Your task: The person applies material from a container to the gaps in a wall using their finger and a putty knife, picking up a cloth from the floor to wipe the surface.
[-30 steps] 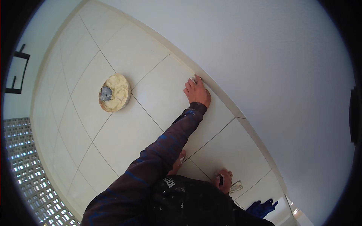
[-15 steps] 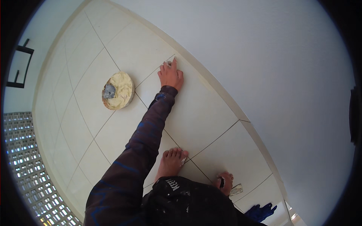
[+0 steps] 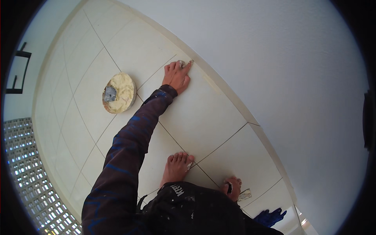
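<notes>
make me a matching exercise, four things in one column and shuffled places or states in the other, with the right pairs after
1. round container
2. grey piece
3. dark blue crumpled item
4. left hand

A. on the floor, lower right of the picture
B. index finger stretched toward the skirting
C. holds pale yellow paste
D. resting on the paste

Pairs: 1-C, 2-D, 3-A, 4-B

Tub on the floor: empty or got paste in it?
Not empty: uneven cream paste shows across most of the tub inside its rim, beside a grey piece at left. Paste depth: cannot tell.
</notes>
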The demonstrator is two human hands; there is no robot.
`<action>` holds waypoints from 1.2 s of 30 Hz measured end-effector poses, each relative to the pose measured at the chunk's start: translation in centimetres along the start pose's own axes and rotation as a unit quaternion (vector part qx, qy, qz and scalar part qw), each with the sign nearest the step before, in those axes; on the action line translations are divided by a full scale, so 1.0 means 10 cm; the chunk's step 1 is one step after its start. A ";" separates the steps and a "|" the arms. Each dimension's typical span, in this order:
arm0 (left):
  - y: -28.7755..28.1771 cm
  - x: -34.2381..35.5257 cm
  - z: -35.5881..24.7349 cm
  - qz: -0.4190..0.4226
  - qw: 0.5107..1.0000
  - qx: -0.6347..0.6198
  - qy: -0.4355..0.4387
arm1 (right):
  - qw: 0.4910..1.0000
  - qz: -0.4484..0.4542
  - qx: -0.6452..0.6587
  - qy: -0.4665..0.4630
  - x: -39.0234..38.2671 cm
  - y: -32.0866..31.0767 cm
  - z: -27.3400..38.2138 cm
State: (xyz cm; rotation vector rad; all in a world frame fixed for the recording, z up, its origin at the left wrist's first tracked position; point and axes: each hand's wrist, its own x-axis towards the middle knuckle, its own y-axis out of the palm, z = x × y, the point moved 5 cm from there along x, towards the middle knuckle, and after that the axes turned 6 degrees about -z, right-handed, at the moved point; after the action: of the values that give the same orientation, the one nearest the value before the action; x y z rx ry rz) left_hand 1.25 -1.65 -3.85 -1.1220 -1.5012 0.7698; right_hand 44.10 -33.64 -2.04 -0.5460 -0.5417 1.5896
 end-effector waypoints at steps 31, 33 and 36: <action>0.24 -0.01 -0.95 -0.024 0.964 -0.052 -0.260 | 1.000 0.013 0.007 0.006 0.01 0.01 -0.02; 0.27 -0.12 -1.23 0.001 0.967 -0.047 -0.250 | 1.000 0.009 -0.001 0.004 0.00 -0.02 -0.01; 0.27 -0.25 -1.64 0.036 0.964 -0.074 -0.251 | 1.000 0.011 -0.003 0.011 -0.02 0.00 -0.05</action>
State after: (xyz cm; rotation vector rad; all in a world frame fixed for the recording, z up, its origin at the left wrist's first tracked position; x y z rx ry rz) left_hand 17.78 -4.51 -3.39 -1.1491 -1.9737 1.0631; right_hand 44.40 -33.81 -2.39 -0.5755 -0.5265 1.6016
